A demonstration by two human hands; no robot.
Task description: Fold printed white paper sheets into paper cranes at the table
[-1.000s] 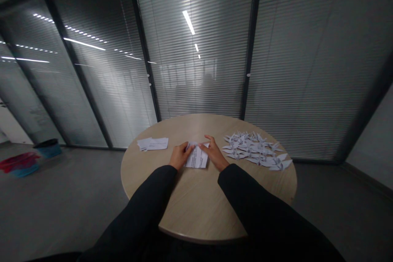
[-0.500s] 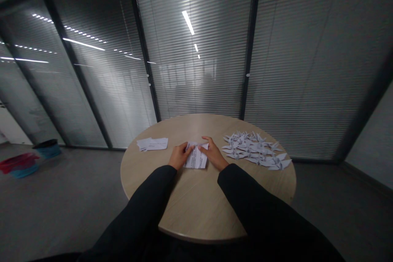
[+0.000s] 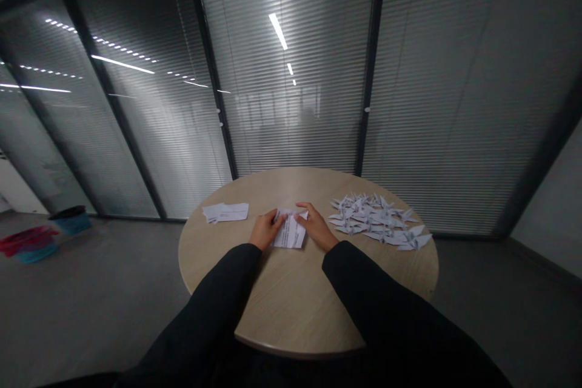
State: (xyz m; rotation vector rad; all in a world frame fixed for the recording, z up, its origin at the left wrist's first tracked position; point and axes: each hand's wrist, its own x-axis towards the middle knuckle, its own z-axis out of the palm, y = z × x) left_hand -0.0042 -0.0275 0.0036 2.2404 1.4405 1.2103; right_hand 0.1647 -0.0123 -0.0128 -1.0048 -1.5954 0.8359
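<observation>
A printed sheet of paper (image 3: 290, 235), white with dark lines of text, is held between my two hands over the middle of the round table (image 3: 295, 309). My left hand (image 3: 264, 230) grips its left side, thumb on top and fingers curled behind. On the upper right edge, my right hand (image 3: 315, 225) pinches the paper with the thumb, its index finger stretched out beyond the edge. The paper's top edge is partly hidden by the thumbs, so I cannot tell how it is folded there.
Several folded paper cranes (image 3: 373, 218) lie crowded on the table's right side. At the left lies a small stack of white paper slips (image 3: 230, 212). Blue bins, one with a red liner (image 3: 30, 241), stand on the floor at far left. Glass panels with blinds (image 3: 295, 103) rise behind the table.
My right hand has shifted very slightly left along the paper's upper edge. Otherwise both hands keep their hold, and the cranes and slips lie as before.
</observation>
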